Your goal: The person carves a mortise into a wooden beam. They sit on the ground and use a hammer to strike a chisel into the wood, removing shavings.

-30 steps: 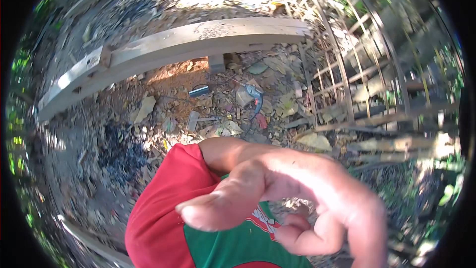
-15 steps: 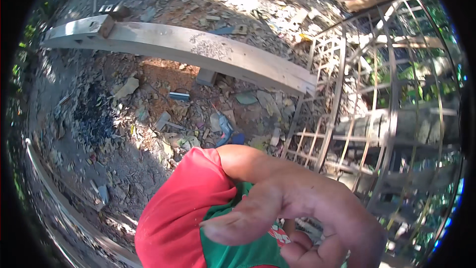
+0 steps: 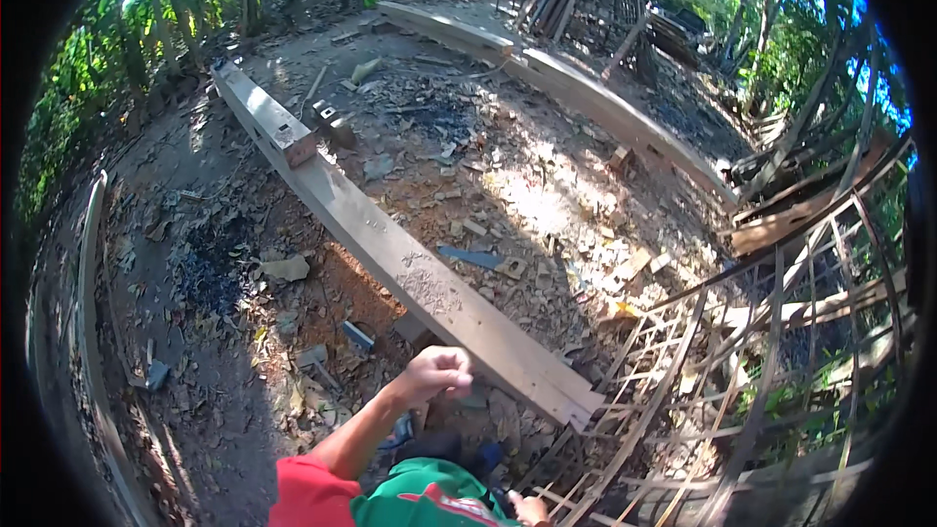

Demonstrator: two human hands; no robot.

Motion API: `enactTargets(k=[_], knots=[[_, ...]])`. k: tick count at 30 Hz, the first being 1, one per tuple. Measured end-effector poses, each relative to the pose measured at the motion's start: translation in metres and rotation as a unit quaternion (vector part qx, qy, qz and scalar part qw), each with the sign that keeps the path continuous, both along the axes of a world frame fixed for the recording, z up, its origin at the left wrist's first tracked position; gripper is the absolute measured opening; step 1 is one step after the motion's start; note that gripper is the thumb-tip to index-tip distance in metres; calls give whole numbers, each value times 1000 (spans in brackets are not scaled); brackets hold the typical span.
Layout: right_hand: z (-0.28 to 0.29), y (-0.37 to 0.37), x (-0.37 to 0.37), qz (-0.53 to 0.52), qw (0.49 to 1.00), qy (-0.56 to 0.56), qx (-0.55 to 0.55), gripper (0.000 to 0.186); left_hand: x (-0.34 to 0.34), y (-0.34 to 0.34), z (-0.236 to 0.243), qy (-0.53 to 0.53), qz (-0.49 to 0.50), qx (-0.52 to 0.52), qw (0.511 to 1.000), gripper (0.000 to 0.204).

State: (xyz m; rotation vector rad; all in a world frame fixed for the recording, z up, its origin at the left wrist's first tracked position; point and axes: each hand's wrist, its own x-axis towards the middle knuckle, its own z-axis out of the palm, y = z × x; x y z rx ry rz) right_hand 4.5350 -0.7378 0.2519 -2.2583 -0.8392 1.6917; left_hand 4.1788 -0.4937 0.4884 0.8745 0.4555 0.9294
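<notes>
- your left hand (image 3: 436, 374) hangs beside the near edge of the long beam (image 3: 381, 236), its fingers curled in with nothing visible between them; a careless swing could knock your knuckles against that edge.
- your right hand (image 3: 530, 510) sits low beside your body, mostly cut off, so i cannot tell whether its grip is open or closed.
- the beam slants across the ground in front of you, a block (image 3: 414, 329) showing at its near side; if that block bears it, leaning on one edge could make it rock.
- crumbly scraps (image 3: 429, 285) lie on its top face, where a palm set down could slip or pick up splinters.
- the wooden lattice (image 3: 673, 371) stands close to the beam's near end, and could snag your right sleeve or fingers if you turn.
- the blue-grey tool (image 3: 358, 335) lies among leaves, easy to step on.
</notes>
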Motion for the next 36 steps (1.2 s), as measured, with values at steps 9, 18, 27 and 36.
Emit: enactTargets(k=[9,18,27,36], knots=[[61,95,32,224,965,87,-105,33,79,11,-171,182,42,-136,973,27],[149,198,4,399,916,47,9,45,-74,-42,-413,702,-195,-81,680,22],[158,272,-85,341,936,48,75,49,-184,44,-380,440,283,-328,786,35],[143,432,-87,417,902,72,82,53,-13,171,-329,296,224,-397,840,33]])
